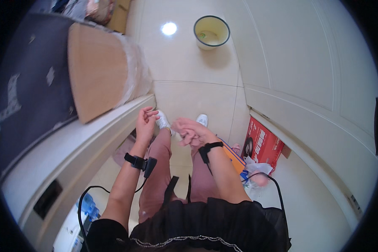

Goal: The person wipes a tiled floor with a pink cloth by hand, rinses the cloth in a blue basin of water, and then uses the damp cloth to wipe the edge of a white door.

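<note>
My left hand (146, 123) is raised over my left shoe with its fingers loosely bent, holding nothing. In my right hand (197, 127) is a crumpled pink cloth (189, 137), bunched under the palm and fingers above my right leg. Both wrists wear black straps with small devices and cables. Ahead on the tiled floor stands a pale yellow bucket (211, 33) with a dark rim; a small green thing lies inside it.
A white door (296, 63) is at right, a door frame (113, 123) at left. Beyond the frame, a brown board (97, 72) leans on a dark panel (37, 75). A red box (260, 143), an orange box (233, 156) and plastic bags (259, 168) are at right.
</note>
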Demonstrator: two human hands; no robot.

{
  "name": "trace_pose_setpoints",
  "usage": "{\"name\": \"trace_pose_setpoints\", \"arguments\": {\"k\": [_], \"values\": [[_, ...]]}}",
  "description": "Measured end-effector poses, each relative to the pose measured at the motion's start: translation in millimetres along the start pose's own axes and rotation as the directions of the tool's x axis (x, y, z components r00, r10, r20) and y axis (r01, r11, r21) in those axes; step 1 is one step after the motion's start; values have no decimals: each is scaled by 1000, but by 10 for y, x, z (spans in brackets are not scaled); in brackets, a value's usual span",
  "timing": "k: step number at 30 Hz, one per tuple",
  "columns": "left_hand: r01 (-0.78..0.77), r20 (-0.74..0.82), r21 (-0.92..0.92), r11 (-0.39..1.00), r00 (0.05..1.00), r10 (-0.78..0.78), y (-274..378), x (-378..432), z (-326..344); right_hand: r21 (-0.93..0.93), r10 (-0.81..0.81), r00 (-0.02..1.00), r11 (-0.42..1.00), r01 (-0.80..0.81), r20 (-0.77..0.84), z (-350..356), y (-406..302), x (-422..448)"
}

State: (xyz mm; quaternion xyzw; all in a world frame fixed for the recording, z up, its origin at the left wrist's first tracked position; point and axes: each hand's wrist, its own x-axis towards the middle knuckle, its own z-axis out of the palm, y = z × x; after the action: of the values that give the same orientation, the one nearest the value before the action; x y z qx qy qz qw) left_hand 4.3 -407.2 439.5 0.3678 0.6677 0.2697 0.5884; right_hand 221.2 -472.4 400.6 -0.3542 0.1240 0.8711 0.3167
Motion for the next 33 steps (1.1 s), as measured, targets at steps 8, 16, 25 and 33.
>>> {"name": "trace_pose_setpoints", "arguments": {"k": [8,16,25,33], "values": [[137,92,99,986,985,-146,-216,-1290,-386,-231,-194,973,959,161,-124,-374,105,-1313],[86,291,485,870,922,-253,-487,-1931,-605,-157,-502,858,861,484,-109,-48,626,-1615],[56,189,452,890,969,-157,-787,-2499,-1572,21,-519,841,849,528,-154,402,1430,-1767],[167,-264,278,946,960,-92,-1350,-3231,-2830,-193,-370,924,904,382,96,769,1434,-1854]]}}
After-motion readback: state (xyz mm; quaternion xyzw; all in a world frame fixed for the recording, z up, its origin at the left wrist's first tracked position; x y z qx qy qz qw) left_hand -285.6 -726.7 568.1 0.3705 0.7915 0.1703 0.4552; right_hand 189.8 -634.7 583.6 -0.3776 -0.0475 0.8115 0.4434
